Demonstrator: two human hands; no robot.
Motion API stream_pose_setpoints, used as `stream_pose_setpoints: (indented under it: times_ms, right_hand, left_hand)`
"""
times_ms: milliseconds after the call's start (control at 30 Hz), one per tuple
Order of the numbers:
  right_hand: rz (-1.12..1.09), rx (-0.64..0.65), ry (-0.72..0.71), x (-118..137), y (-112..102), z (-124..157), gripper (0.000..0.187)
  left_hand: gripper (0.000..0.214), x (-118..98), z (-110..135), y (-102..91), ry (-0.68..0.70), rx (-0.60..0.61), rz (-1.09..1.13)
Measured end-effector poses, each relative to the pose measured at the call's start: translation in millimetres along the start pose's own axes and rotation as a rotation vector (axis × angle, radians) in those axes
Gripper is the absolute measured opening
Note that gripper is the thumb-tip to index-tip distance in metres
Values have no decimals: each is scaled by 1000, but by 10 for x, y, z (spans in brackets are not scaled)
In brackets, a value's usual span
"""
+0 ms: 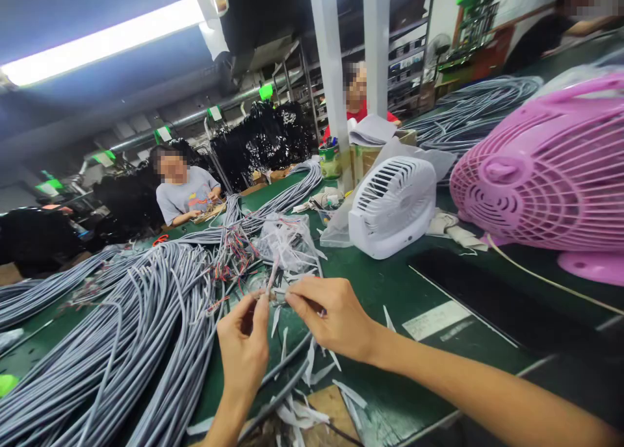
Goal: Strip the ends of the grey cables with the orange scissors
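My left hand point(244, 349) and my right hand point(331, 317) meet over the green table point(390, 284), both pinched on the end of a grey cable point(287, 362) that runs down toward me between them. A thin pale strip sticks up from where the fingertips meet. A big bundle of grey cables point(127, 330) with coloured wire ends lies just left of my left hand. White paper strips point(302, 408) litter the table under my hands.
A white desk fan point(392, 203) and a pink fan point(546, 167) stand at the right. A clear plastic bag point(287, 242) lies behind my hands. Two people sit across the table; more grey cables point(472, 106) lie far right. White posts rise mid-table.
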State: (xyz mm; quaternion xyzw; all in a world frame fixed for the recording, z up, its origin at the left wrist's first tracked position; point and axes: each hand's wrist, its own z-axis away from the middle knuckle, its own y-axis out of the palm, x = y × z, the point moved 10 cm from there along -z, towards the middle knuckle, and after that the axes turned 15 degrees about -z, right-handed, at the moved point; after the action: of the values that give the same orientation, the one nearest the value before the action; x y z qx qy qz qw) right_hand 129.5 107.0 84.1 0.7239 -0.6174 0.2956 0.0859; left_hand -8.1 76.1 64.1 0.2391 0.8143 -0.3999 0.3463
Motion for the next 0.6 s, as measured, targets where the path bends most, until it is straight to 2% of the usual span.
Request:
stream_pose_setpoints:
  times_ms: [67,333,600]
  right_hand:
    - [20,-8,-41,61,11,19,24]
    - [9,13,-56,109,64,50,27]
    - [-1,19,-80,125,97,83,24]
  left_hand:
    - [28,-19,7,1,4,11,6]
    - [37,2,6,27,-24,39,19]
    - [44,155,16,77,-96,72,136]
